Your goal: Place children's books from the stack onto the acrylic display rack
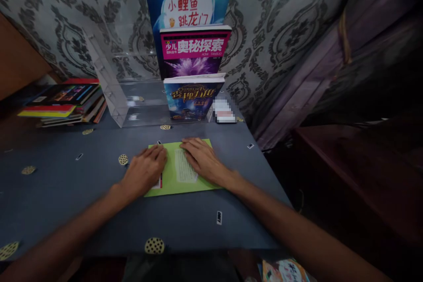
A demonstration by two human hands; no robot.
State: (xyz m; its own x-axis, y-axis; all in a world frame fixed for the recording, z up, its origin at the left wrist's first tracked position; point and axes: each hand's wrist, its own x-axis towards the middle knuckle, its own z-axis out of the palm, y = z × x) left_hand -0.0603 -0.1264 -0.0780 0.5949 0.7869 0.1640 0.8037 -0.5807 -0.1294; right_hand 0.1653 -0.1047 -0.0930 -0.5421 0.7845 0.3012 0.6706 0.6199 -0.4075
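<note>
A green book (169, 180) lies flat on the table in front of me, a pale block of printed text on its cover. My left hand (147, 167) rests on its left part, fingers slightly bent and touching the cover, partly hiding a red-edged patch. On the right part lies my right hand (203, 163), palm down with the fingers stretched out toward the top edge. Neither hand is wrapped around the book.
Behind the book stands a clear plastic rack (110, 86) holding several upright books, a blue one (194, 99) in front. A stack of books (71, 101) lies at left. Right of the rack is a blurred-out phone-like object (224, 111). The table (105, 154) ends at right near a curtain (297, 70).
</note>
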